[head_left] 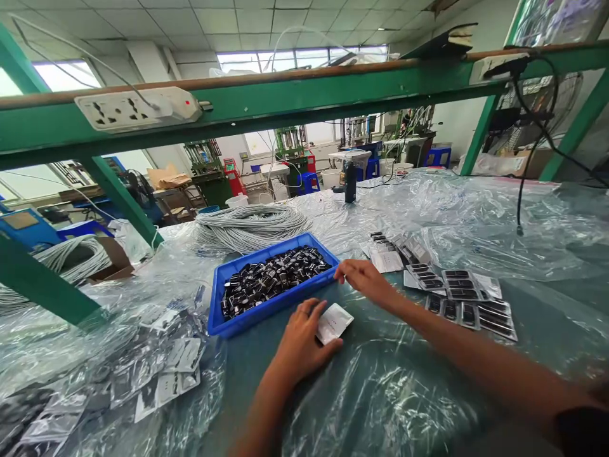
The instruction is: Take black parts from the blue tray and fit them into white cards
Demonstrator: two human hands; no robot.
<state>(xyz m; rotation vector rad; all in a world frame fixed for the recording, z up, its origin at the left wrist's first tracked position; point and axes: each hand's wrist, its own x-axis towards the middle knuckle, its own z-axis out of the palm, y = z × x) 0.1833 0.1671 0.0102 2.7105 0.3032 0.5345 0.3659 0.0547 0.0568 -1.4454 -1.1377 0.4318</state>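
Observation:
My left hand (pixel 304 339) is on the plastic-covered table, thumb and fingers around the left side of a small white packet (pixel 335 322). Faint dark print shows on the packet's face. Farther right, my right hand (pixel 364 279) reaches to the near right corner of a blue tray (pixel 276 312), its fingers curled together. The fingertips meet the tray's edge in this view; whether they pinch anything is hidden. Many small black pieces with shiny silvery parts (pixel 276 279) fill the tray.
Flat packs with dark pieces (pixel 461 285) lie on the right, more clear packs (pixel 171 374) on the left. Behind the tray sits a coil of grey cable (pixel 252 225). A dark upright object (pixel 350 183) stands farther back. A green beam (pixel 285 95) with a power strip (pixel 137 109) crosses above.

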